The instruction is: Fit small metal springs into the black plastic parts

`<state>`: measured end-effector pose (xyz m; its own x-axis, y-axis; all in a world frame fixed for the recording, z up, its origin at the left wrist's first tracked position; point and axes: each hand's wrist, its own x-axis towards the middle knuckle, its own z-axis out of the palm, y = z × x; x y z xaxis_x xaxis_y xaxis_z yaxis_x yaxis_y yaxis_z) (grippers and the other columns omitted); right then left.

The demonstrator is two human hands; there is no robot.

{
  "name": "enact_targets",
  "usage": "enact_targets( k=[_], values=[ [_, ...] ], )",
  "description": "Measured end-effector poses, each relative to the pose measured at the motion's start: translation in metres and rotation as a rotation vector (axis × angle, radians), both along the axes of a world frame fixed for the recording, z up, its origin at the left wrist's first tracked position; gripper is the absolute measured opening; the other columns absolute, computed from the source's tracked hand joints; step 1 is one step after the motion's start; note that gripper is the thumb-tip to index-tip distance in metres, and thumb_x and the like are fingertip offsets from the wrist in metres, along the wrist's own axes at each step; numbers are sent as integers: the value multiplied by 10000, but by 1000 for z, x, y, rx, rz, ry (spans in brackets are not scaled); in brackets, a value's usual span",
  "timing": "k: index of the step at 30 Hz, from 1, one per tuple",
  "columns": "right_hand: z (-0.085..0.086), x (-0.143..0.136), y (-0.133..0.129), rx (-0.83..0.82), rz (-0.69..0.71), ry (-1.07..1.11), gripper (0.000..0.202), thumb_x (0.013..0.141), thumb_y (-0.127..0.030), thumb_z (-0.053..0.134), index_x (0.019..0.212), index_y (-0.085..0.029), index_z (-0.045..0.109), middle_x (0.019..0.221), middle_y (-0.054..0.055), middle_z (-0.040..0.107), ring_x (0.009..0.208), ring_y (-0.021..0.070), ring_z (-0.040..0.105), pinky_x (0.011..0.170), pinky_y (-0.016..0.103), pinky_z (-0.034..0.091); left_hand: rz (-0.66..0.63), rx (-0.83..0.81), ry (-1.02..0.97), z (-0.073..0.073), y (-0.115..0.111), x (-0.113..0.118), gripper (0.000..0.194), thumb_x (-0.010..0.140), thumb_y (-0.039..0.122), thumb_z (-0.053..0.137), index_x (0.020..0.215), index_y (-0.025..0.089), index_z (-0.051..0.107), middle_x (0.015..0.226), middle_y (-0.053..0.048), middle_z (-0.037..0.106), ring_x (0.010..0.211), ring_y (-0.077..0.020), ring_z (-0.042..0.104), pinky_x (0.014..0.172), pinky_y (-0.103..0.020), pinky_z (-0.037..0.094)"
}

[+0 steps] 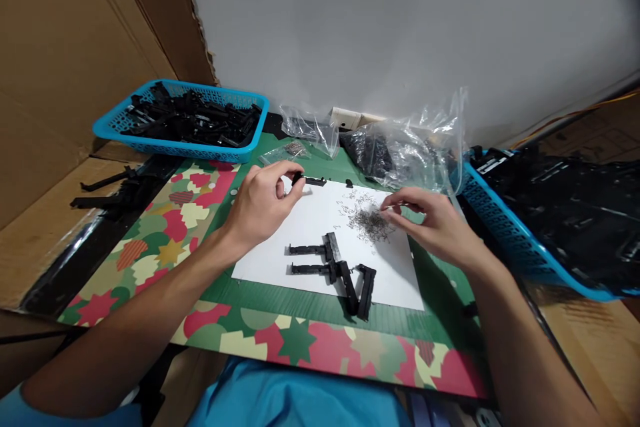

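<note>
My left hand (267, 203) is above the white paper (270, 267), thumb and forefinger pinched on a small black plastic piece (298, 177). A short black strip (314, 181) shows just right of those fingertips. My right hand (433, 223) is closed in a pinch at the right side of a pile of tiny thin wire pieces (369, 221). Something thin and pale seems to lie between its fingertips, too small to make out. Nearer to me, several long black plastic parts (330, 257) lie across the paper, some overhanging its front edge.
A blue basket (180, 147) heaped with black parts stands at the back left; another blue basket (540, 240) is at the right. Clear plastic bags (415, 153) sit along the wall. Loose black parts (107, 190) lie left of the patterned board (280, 340).
</note>
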<state>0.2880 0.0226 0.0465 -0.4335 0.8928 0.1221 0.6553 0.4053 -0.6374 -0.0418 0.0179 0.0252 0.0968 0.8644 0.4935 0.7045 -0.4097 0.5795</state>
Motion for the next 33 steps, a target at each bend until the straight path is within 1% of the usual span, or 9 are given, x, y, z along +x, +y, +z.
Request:
enact_targets(
  k=[3,6,9,13,17,22,25,28,33],
  values=[
    [-11,-5,3,27,39,-134,222,1009,-465,713,1023,-249,764,951,67,725,882,254,641,776,391,465,-5,-11,4,1,-1,1,132,987,259,682,1089,223,758,955,4,801,691,-161,656,856,-384,449],
    [-12,-5,3,-4,37,-122,248,1004,-488,714,986,-244,757,943,64,723,878,247,644,758,377,465,-11,-19,1,3,-2,1,137,989,259,677,1095,221,755,961,2,803,693,-162,654,851,-380,444],
    [-3,-3,0,-38,-6,-7,290,997,-526,714,942,-243,743,937,63,720,852,232,628,709,356,451,-16,-16,-2,4,-2,0,132,994,261,671,1089,219,753,970,-2,805,699,-162,653,854,-381,442],
    [9,0,-4,-116,-50,276,278,956,-511,775,900,-244,722,860,50,661,785,213,575,696,357,461,-24,-15,-1,1,-3,2,137,995,270,669,1097,221,746,966,-8,804,702,-167,654,855,-385,452],
    [14,0,-8,-102,-99,433,258,915,-505,822,880,-264,736,873,50,650,790,217,564,683,361,479,-64,-22,32,-3,-5,5,142,1000,273,660,1111,225,734,987,-18,805,679,-165,637,858,-393,467],
    [15,2,-6,-185,6,286,228,980,-488,751,940,-266,786,922,64,723,840,234,623,745,377,501,-53,-8,17,-2,-5,5,144,991,246,680,1120,226,741,1008,-14,799,708,-164,651,851,-384,473],
    [7,-1,-3,-141,23,119,234,1011,-488,706,1046,-279,805,1054,78,769,935,258,675,759,377,503,-44,-2,3,0,-5,5,149,987,249,688,1123,222,743,1020,-15,798,714,-163,657,843,-376,476],
    [-6,-9,0,-82,59,-51,265,1000,-505,709,1082,-269,798,1043,83,770,934,264,687,742,370,500,-48,-5,5,0,-5,5,147,991,245,686,1124,220,742,1013,-16,799,706,-161,652,839,-376,470],
    [-15,-17,0,-65,90,-91,270,1026,-495,669,1047,-250,781,1032,91,761,933,266,686,779,382,513,-63,-6,18,0,-6,6,145,994,244,680,1125,225,738,1009,-16,800,711,-163,651,842,-387,469]
  ],
)
